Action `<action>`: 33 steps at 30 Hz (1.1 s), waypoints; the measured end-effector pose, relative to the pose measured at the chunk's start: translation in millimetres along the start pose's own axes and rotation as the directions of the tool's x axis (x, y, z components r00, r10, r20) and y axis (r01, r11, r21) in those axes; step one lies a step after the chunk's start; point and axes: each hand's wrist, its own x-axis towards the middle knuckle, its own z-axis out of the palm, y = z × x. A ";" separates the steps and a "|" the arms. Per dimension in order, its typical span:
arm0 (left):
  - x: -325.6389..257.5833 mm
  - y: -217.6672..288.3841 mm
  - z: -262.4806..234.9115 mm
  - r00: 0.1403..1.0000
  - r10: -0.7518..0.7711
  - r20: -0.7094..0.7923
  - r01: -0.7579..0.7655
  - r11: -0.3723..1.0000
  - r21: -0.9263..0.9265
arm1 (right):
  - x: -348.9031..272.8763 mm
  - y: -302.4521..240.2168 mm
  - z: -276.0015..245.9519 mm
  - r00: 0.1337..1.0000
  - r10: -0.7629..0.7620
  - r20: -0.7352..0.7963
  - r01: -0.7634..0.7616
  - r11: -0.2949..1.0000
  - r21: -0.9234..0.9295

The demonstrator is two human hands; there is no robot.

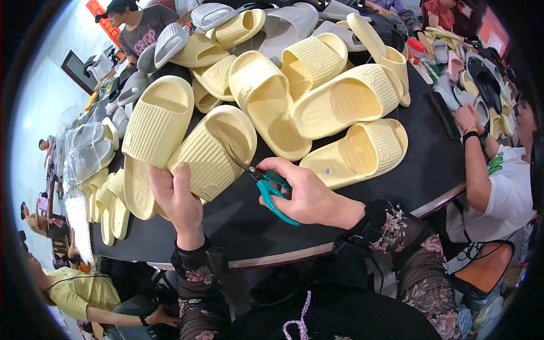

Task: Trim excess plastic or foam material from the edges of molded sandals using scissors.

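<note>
My left hand (pixel 180 198) is closed on a pale yellow ribbed slipper (pixel 212 161), its thumb on the strap. A second yellow slipper (pixel 158 122) stands right beside it at the left, partly behind my fingers; whether I grip that one too, I cannot tell. In my right hand (pixel 314 195) is a pair of scissors (pixel 276 205) with teal handles. Their dark blades reach into the opening of the slipper in my left hand. Just beyond my right hand lies another yellow slipper (pixel 360 153), sole down.
A heap of yellow and grey slippers (pixel 289 25) covers the far part of the black table (pixel 436 153). More yellow slippers (pixel 110 207) stand at the left, near grey ones in clear plastic (pixel 88 153). A black brush (pixel 443 115) lies at the right. Co-workers sit on both sides.
</note>
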 end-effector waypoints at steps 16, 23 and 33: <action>-10.3 -9.5 2.1 0.993 -0.074 0.096 0.081 0.994 -0.067 | 0.3 8.2 -1.0 0.996 -0.074 -0.056 0.075 0.997 0.016; -12.7 -11.8 0.4 0.988 -0.057 0.143 0.053 0.998 0.030 | -1.2 0.2 0.6 0.993 -0.065 -0.103 0.075 0.992 0.098; -17.8 -19.4 1.1 0.987 0.037 0.154 -0.062 0.985 0.159 | -3.2 1.1 -5.6 0.984 -0.053 -0.171 0.060 0.997 0.039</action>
